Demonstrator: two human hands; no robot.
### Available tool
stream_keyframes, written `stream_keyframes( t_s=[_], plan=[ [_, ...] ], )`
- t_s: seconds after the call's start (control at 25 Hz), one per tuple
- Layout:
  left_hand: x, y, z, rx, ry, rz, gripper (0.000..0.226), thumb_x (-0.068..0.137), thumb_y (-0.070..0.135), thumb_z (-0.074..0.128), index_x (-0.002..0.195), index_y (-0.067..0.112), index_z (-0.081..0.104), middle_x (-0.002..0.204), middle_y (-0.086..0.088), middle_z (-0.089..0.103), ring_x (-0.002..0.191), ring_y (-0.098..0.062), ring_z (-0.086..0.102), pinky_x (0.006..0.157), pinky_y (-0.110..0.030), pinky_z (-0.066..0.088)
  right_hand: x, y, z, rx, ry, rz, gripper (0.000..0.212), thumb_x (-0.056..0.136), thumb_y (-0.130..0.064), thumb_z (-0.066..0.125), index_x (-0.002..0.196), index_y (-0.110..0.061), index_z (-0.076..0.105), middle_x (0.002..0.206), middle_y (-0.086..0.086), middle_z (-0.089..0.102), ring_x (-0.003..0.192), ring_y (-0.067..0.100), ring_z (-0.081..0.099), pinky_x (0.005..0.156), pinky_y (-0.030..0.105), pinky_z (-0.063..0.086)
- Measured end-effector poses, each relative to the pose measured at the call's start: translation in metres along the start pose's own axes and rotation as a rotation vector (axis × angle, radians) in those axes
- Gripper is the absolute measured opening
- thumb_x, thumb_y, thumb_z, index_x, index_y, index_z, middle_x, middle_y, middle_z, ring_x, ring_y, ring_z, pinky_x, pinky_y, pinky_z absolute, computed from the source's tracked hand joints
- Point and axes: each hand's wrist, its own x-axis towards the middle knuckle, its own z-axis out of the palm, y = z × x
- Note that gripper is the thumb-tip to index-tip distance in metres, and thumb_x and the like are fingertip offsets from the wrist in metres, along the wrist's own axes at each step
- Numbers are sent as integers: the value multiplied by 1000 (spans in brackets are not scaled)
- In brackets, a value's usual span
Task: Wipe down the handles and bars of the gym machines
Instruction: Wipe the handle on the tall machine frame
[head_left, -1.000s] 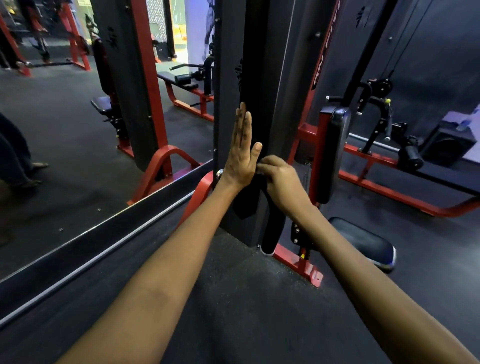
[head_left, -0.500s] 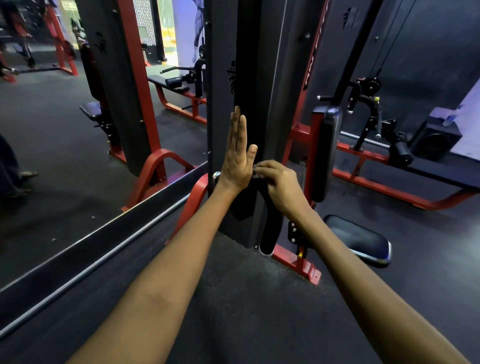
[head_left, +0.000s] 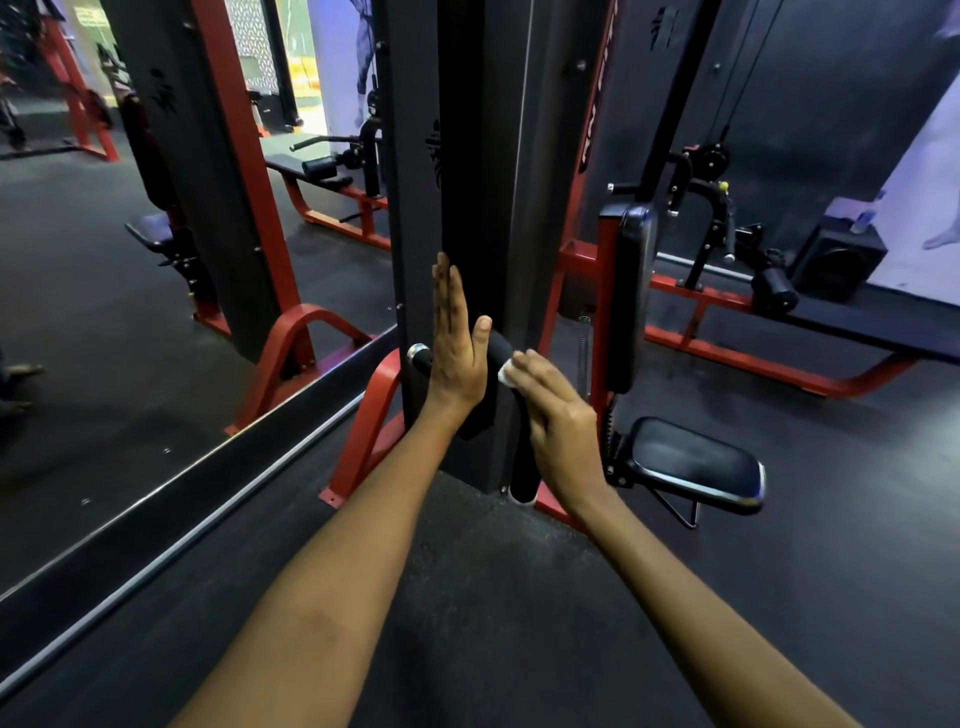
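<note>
Forearms reach forward from us over the dark rubber floor (head_left: 467, 597) toward the machine. Our left hand (head_left: 457, 343) is flat, fingers straight and together, pointing up, with the palm against the dark upright column (head_left: 467, 156) and the thumb raised; it grips nothing. Behind its wrist a black padded handle bar (head_left: 501, 351) crosses, with a chrome end cap (head_left: 418, 352) poking out to the left. Our right hand (head_left: 558, 421) has its fingers bent over a small white cloth (head_left: 506, 374), pressing it onto the bar's curve; only a corner of the cloth shows past the fingertips. Below that hand the bar turns down along the column to a pale end near the floor.

Just right of our hands stand a black seat pad (head_left: 696, 462) and an upright black back pad (head_left: 631, 291) on the red frame (head_left: 576, 260). Left of the column a mirror (head_left: 156, 312) meets the floor behind a low ledge. Farther right sit a red-framed bench (head_left: 779, 364), a cable pulley arm (head_left: 701, 182) and a black speaker box (head_left: 836, 265) by the wall.
</note>
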Motion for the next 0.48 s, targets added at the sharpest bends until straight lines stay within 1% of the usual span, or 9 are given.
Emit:
stream_keyframes(
  t_s=[0.04, 0.12, 0.16, 0.2, 0.28, 0.32, 0.4, 0.44, 0.48],
  plan=[
    [-2, -1, 1, 11, 8, -1, 63, 102, 35, 28, 150, 35, -13, 159, 14, -14, 145, 1, -9, 121, -27, 2, -13, 3, 3, 3, 15, -17, 30, 89, -3, 54, 118, -1, 63, 128, 11, 57, 127, 14, 46, 110, 23, 34],
    [-4, -1, 1, 19, 13, -36, 60, 102, 31, 30, 150, 18, -3, 160, -7, -3, 144, 2, -8, 120, -26, 2, -48, 18, -1, 19, 38, 2, 30, 89, -6, 52, 117, -1, 62, 125, 11, 57, 124, 12, 48, 108, 19, 33],
    [-5, 0, 1, 20, 19, -60, 58, 101, 27, 31, 148, 13, 0, 158, -18, 2, 144, 2, -7, 121, -26, 2, -67, 23, -4, 4, 48, 24, 29, 88, -3, 56, 116, -3, 63, 120, 9, 58, 118, 12, 52, 105, 15, 36],
    [-4, 1, 0, 19, 23, -66, 57, 100, 23, 32, 147, 10, 2, 157, -25, 5, 144, 2, -7, 121, -27, 3, -79, 25, -7, -18, 62, 58, 30, 84, 3, 61, 113, -4, 65, 114, 8, 60, 112, 9, 55, 100, 11, 38],
    [-4, 2, 1, 10, 23, -66, 57, 100, 21, 32, 147, 8, 3, 155, -29, 7, 145, 0, -6, 121, -29, 4, -79, 27, -7, -57, 107, 115, 34, 76, 16, 66, 105, -2, 69, 105, 9, 63, 102, 4, 55, 93, 6, 40],
    [-4, 2, 2, 15, 20, -83, 58, 100, 22, 32, 148, 6, 4, 155, -30, 8, 146, -3, -4, 121, -30, 5, -66, 25, -8, -37, 139, 128, 31, 76, 16, 65, 102, -1, 69, 104, 10, 63, 100, 5, 55, 92, 7, 40],
    [-4, 2, 1, 17, -2, -127, 63, 102, 33, 29, 149, -2, 9, 155, -30, 10, 148, -20, 4, 121, -34, 8, -34, 15, -8, 8, 205, 112, 23, 81, 9, 62, 101, 2, 69, 104, 10, 61, 100, 8, 56, 93, 12, 42],
    [-6, 1, 0, 11, -19, -166, 66, 102, 39, 28, 148, -6, 12, 155, -30, 11, 147, -29, 8, 121, -37, 9, -25, 11, -7, 32, 207, 105, 21, 82, 6, 61, 101, 2, 69, 104, 10, 61, 100, 8, 56, 94, 14, 43],
    [-7, 1, 0, 12, -26, -193, 68, 102, 40, 27, 148, -7, 13, 155, -30, 12, 146, -35, 10, 121, -39, 10, -29, 12, -3, 70, 214, 123, 20, 82, 6, 60, 100, 1, 69, 104, 8, 61, 100, 8, 57, 93, 15, 44]
  ],
)
